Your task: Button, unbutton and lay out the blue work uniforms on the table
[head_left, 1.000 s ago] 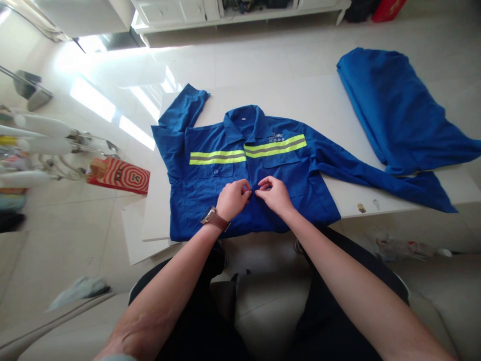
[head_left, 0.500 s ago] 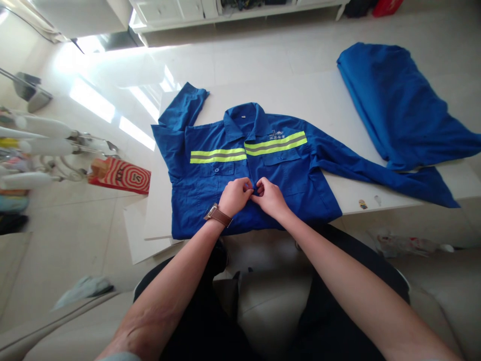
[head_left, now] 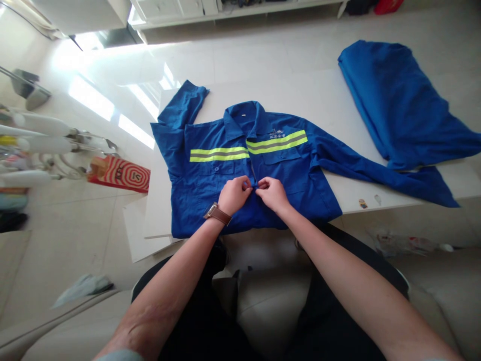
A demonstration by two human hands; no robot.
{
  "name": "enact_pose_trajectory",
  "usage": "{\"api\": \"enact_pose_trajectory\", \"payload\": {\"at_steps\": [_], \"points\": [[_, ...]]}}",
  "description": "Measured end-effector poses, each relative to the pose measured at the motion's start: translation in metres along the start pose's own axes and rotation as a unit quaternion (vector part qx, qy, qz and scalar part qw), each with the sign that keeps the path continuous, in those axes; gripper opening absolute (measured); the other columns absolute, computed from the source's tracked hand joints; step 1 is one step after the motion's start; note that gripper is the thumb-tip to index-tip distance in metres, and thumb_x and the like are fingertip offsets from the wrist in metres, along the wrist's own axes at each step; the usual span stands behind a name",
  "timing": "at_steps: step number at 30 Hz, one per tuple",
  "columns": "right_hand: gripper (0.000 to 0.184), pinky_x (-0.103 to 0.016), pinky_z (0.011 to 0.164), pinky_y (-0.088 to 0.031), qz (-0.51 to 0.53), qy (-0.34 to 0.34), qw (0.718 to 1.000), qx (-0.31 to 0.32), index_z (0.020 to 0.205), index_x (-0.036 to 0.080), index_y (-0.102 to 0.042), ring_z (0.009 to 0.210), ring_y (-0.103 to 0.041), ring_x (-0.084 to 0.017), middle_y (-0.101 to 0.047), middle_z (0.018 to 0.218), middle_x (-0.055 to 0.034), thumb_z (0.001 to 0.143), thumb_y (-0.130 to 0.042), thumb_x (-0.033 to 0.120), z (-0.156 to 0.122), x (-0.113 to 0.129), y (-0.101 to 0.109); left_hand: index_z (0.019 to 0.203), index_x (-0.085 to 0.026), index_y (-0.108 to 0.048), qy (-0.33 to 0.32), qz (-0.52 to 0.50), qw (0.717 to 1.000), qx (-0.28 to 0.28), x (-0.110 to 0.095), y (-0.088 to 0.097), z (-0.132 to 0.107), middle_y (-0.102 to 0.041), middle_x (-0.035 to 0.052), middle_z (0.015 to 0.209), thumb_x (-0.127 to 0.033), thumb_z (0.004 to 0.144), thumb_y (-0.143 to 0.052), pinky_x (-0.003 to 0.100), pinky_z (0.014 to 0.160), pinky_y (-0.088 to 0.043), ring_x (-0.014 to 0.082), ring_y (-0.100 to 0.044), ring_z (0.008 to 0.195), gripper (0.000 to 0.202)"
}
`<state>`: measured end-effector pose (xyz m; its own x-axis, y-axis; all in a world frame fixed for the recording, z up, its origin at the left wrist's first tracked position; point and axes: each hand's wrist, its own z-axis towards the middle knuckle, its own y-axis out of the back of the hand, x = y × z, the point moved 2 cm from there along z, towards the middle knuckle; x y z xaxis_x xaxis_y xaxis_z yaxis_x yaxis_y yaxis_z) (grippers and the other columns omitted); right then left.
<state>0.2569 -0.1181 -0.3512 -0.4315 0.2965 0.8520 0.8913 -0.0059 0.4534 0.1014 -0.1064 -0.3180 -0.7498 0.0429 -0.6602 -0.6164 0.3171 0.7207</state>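
Observation:
A blue work jacket with yellow-green reflective strips lies front up on the white table, collar away from me. Its sleeve on the left is folded back upward; the one on the right stretches out to the side. My left hand, with a brown-strapped watch on the wrist, pinches the front edge of the jacket below the chest strip. Close beside it, my right hand pinches the other side of the same front opening. The fingertips hide whatever small fastening lies between them.
Another blue garment lies bunched at the table's right end, near the outstretched sleeve. A red-and-white paper bag is off the table's left edge. The white table carries small stickers near its front edge. A white cabinet stands beyond.
My right hand has shifted slightly, its fingertips now a little apart from the left ones. The jacket's front edge has moved slightly with the fingers; the rest lies as before.

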Motion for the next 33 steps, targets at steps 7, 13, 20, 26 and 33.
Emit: {"api": "enact_pose_trajectory", "payload": {"at_steps": [7, 13, 20, 26, 33], "points": [[0.018, -0.028, 0.071, -0.054, 0.031, 0.003, 0.999, 0.028, 0.082, 0.018, -0.07, 0.072, -0.068, -0.018, -0.072, 0.076, 0.0002, 0.064, -0.069, 0.016, 0.002, -0.003, 0.0, 0.088, -0.022, -0.073, -0.014, -0.013, 1.0, -0.007, -0.003, -0.002, 0.003, -0.075, 0.0022, 0.079, -0.017, 0.085, -0.065, 0.027, 0.074, -0.05, 0.0185, -0.069, 0.077, 0.01], [0.019, -0.029, 0.076, -0.054, -0.011, 0.035, 0.999, 0.03, 0.085, 0.019, -0.07, 0.074, -0.068, -0.018, -0.072, 0.079, 0.0001, 0.067, -0.071, 0.014, -0.004, 0.009, 0.003, 0.087, -0.02, -0.073, -0.009, -0.03, 0.999, -0.009, -0.005, -0.001, 0.004, -0.075, 0.0021, 0.079, -0.015, 0.084, -0.063, 0.026, 0.073, -0.049, 0.0176, -0.068, 0.077, 0.012], [0.019, -0.031, 0.083, -0.055, -0.033, 0.083, 0.995, 0.037, 0.091, 0.019, -0.072, 0.08, -0.068, -0.017, -0.073, 0.087, -0.002, 0.079, -0.059, 0.012, -0.007, 0.017, 0.005, 0.084, -0.017, -0.073, 0.038, -0.102, 0.994, -0.009, 0.0, -0.003, 0.006, -0.076, 0.0033, 0.081, -0.018, 0.086, -0.058, 0.025, 0.072, -0.049, 0.0169, -0.068, 0.077, 0.015], [0.018, -0.03, 0.082, -0.055, -0.047, 0.118, 0.992, 0.02, 0.087, 0.018, -0.071, 0.082, -0.066, -0.017, -0.068, 0.094, -0.0038, 0.08, -0.057, 0.009, -0.007, 0.017, 0.007, 0.079, -0.016, -0.067, 0.066, -0.228, 0.971, -0.014, 0.016, -0.016, 0.012, -0.07, 0.0017, 0.071, -0.032, 0.081, -0.072, 0.024, 0.064, -0.047, 0.0149, -0.063, 0.069, 0.017], [0.014, -0.029, 0.079, -0.054, -0.045, 0.129, 0.991, 0.01, 0.085, 0.017, -0.07, 0.077, -0.066, -0.016, -0.069, 0.088, -0.0029, 0.08, -0.062, 0.007, -0.006, 0.016, 0.009, 0.079, -0.02, -0.054, 0.088, -0.367, 0.926, -0.025, 0.014, -0.021, 0.011, -0.058, -0.0049, 0.058, -0.017, 0.076, -0.066, 0.022, 0.057, -0.042, 0.0112, -0.055, 0.055, 0.013]]}}
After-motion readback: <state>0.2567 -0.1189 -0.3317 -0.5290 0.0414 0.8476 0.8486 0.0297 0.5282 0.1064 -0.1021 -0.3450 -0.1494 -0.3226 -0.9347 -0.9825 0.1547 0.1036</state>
